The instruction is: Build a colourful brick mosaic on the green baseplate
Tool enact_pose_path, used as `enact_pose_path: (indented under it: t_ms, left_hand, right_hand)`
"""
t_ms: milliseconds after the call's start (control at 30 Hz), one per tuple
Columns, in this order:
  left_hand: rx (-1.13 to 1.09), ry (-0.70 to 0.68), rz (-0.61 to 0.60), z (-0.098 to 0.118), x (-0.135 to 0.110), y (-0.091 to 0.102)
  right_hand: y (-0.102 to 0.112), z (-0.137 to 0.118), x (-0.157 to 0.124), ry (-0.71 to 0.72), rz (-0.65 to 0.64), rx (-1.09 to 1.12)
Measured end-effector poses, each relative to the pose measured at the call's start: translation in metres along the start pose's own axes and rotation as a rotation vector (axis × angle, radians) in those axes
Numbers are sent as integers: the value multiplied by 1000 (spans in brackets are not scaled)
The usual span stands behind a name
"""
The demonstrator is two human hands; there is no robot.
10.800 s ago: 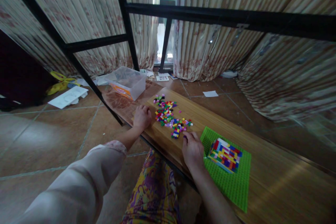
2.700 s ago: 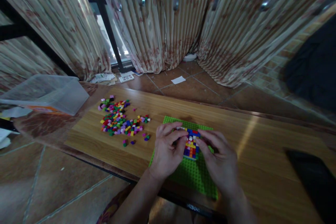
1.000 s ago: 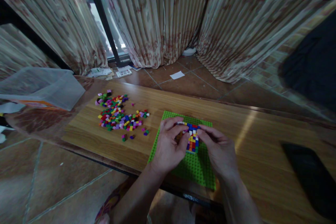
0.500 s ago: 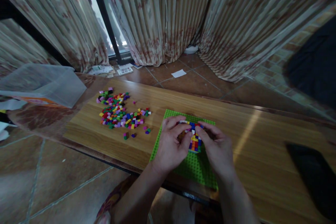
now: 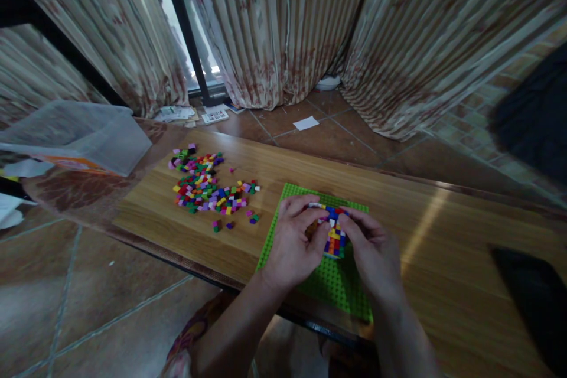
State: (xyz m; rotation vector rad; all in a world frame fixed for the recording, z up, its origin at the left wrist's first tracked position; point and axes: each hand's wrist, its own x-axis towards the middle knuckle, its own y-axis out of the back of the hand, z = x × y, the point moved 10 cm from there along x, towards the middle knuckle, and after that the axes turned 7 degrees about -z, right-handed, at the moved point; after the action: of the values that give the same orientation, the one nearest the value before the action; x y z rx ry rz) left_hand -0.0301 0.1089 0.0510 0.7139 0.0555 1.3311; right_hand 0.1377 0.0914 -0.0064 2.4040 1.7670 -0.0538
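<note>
A green studded baseplate [image 5: 339, 289] lies on the wooden board under both hands. Above it, a small block of multicoloured toy bricks [image 5: 335, 237] in blue, yellow, orange, red and white sits between my hands. My left hand [image 5: 297, 236] closes on its left side, thumb and forefinger pinched near the top studs. On the other side my right hand [image 5: 370, 248] grips the right edge, with its thumb by the upper corner. The fingers hide much of the block's left and upper parts. Whether the block touches the baseplate, I cannot tell.
Loose bricks [image 5: 206, 186] are heaped on the wooden board [image 5: 420, 283] to the left. Beyond them stands a clear plastic bin [image 5: 110, 136]. A black flat object [image 5: 529, 301] lies at the right. Curtains [image 5: 274, 29] hang behind, and a white paper [image 5: 306, 123] is on the floor.
The whole view has shifted slightly, so things appear a little farther right. Both hands keep their hold on the brick block, with hardly any finger movement.
</note>
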Motion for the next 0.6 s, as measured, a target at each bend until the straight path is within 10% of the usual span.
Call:
enact_pose_path:
  t_ms: [600]
  left_hand:
    - [-1,-4,5,0,0,0]
  right_hand:
    - [-3,-6,3,63,-38,31]
